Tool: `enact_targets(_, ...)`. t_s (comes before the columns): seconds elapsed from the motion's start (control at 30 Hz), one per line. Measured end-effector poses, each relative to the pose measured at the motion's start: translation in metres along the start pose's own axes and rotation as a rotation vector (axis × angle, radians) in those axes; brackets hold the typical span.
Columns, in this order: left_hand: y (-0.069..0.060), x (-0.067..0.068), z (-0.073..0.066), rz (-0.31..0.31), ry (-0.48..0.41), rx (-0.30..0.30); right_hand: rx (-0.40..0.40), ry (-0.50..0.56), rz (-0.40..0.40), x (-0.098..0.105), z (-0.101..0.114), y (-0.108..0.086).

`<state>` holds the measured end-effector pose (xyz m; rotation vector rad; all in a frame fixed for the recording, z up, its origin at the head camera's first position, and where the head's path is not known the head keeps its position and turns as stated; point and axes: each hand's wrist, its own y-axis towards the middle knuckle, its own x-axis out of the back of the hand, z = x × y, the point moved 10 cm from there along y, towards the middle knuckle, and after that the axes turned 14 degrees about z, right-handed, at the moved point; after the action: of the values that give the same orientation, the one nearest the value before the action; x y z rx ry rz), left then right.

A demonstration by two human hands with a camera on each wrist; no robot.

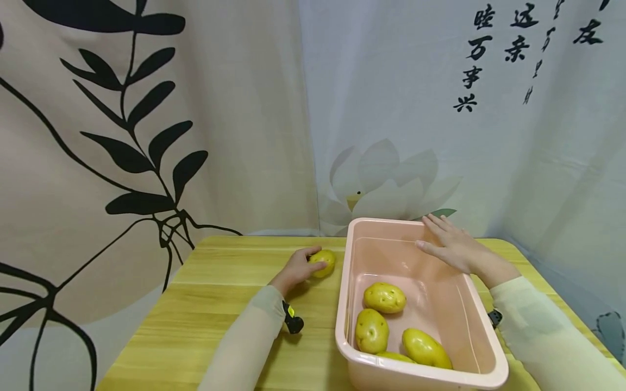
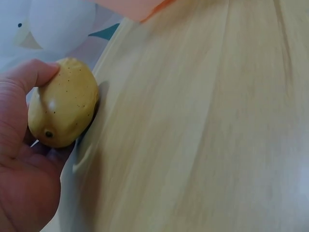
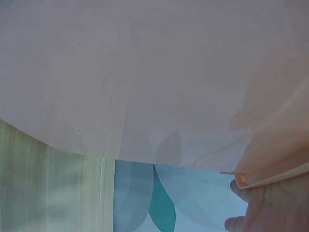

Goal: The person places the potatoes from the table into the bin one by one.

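Note:
On the left of the bin, my left hand point(image 1: 299, 267) grips a yellow potato point(image 1: 323, 263), thumb on one side and fingers on the other. The left wrist view shows the same potato point(image 2: 65, 104) close to the tabletop; whether it touches the wood I cannot tell. Several potatoes point(image 1: 385, 297) lie inside a pink plastic bin point(image 1: 343, 288), mostly toward its near left part. My right hand point(image 1: 452, 247) rests on the bin's far right corner, fingers stretched over the rim. In the right wrist view, fingertips point(image 3: 235, 224) show beside the bin's edge.
The bin stands on a wooden table point(image 1: 235, 304), right of its middle. Behind the table hangs a printed curtain point(image 1: 254, 119) with dark leaves, a pale flower and writing. The bin's raised walls stand between the left hand and the potatoes inside.

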<state>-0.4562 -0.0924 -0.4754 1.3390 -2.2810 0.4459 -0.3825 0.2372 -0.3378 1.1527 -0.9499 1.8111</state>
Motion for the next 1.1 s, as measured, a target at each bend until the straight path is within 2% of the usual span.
enact_targets(0.1,-0.006,0.004,0.005,0.004,-0.001,0.021,0.004,0.001,0.001,0.0,0.0,0.0)
enact_targets(0.3,-0.019,0.012,0.011,-0.002,-0.011,0.021,0.013,-0.001,0.005,0.001,0.0,0.0)
enact_targets(0.6,-0.047,0.02,0.017,-0.012,-0.048,0.06,0.022,0.003,0.01,0.0,0.002,0.0)
enact_targets(0.8,-0.06,0.022,0.021,-0.003,-0.055,0.088,0.02,0.01,0.016,-0.001,0.001,0.001)
enact_targets(0.93,-0.066,0.022,0.022,0.006,-0.063,0.073,0.014,0.011,0.015,-0.001,0.0,0.001)
enact_targets(1.1,-0.075,0.02,0.026,0.009,-0.077,0.091,0.005,0.007,0.012,-0.001,0.001,0.001)
